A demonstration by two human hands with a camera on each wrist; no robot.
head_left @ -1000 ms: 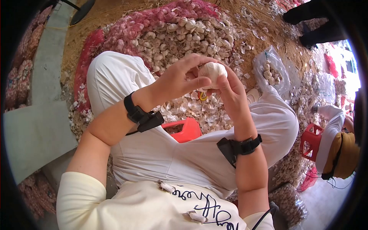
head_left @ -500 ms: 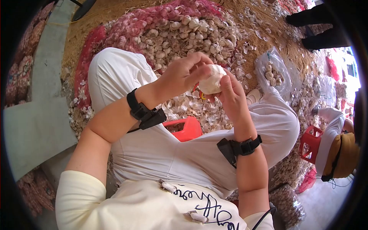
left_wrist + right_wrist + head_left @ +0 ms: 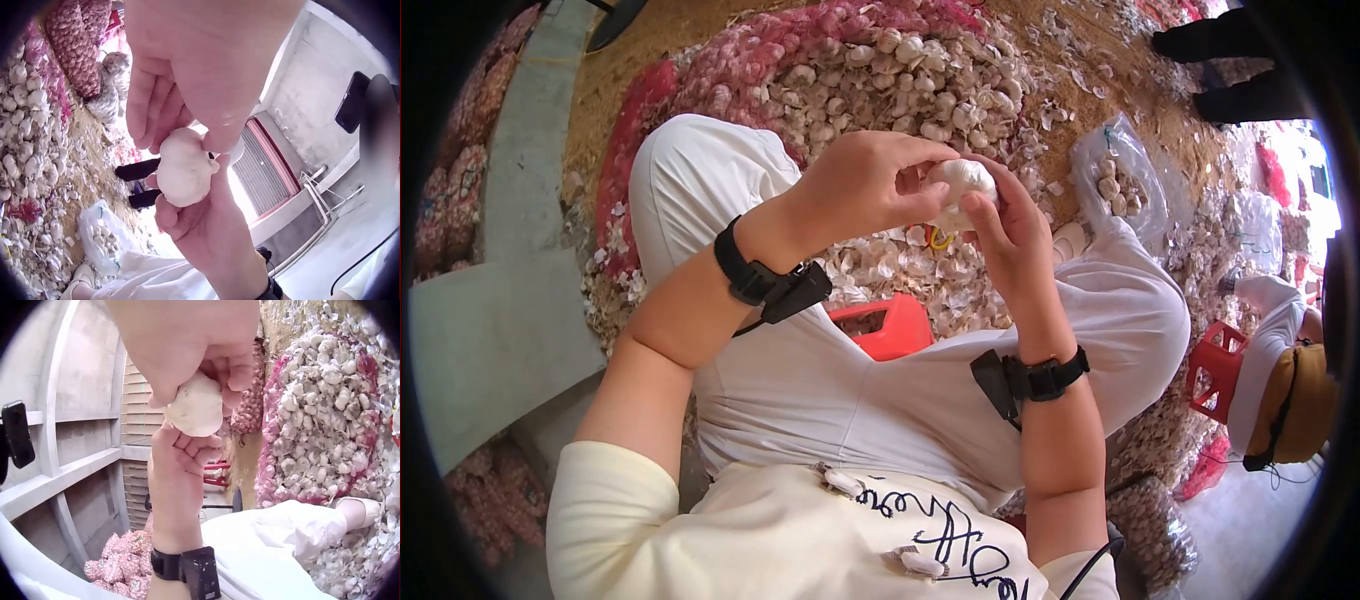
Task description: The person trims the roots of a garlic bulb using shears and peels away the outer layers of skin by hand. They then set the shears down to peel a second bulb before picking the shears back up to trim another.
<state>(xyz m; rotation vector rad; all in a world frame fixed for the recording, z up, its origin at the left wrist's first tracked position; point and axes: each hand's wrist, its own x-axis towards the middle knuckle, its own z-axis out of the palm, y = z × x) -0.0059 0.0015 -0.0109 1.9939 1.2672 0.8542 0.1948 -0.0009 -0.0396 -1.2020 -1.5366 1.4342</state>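
One white garlic bulb is held up between both hands, above the person's lap. The left hand pinches it from the left with thumb and fingers. On its other side the right hand grips it, thumb across the front and fingers behind. In the left wrist view the pale bulb shows between the left hand and the right hand. The right wrist view shows the bulb with fingers of both hands around it.
A heap of garlic bulbs lies in red netting beyond the knees, with loose skins nearer. A red plastic piece stands between the legs. At right are a clear bag of bulbs, another person's dark trouser legs and a red stool.
The left hand's fingers shifted off the bulb's front and back round its left side. The bulb has turned and moved slightly within the hands, staying in the right hand's grip.
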